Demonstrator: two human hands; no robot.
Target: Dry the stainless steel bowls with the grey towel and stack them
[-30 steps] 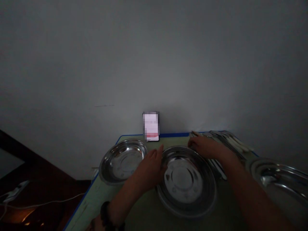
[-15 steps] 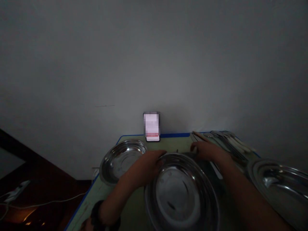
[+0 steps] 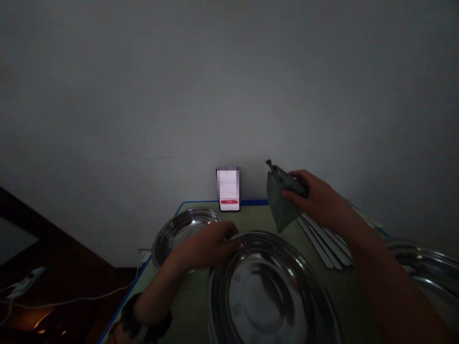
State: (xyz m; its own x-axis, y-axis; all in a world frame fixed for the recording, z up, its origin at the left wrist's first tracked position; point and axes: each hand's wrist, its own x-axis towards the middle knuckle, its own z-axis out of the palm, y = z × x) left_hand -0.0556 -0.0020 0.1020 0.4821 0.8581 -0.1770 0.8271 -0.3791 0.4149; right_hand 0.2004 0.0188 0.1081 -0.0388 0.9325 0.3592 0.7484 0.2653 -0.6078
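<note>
My left hand [image 3: 206, 246] grips the far-left rim of a large steel plate [image 3: 272, 291], which is tilted up toward me at the table's near side. My right hand [image 3: 317, 198] is raised above the table, closed on a grey-green cloth [image 3: 281, 200] that hangs down from its fingers. A second steel plate [image 3: 179, 229] lies flat just left of my left hand.
A lit phone [image 3: 228, 188] leans against the wall at the back of the green table [image 3: 258, 217]. Several pieces of cutlery [image 3: 324, 241] lie in a row under my right arm. Another steel plate [image 3: 426, 274] sits at the right edge. Cables [image 3: 71, 301] trail on the dark floor at left.
The large plate has been pulled nearer and tilted up by my left hand. My right hand left the plate's far rim, picked up the cloth and rose with it.
</note>
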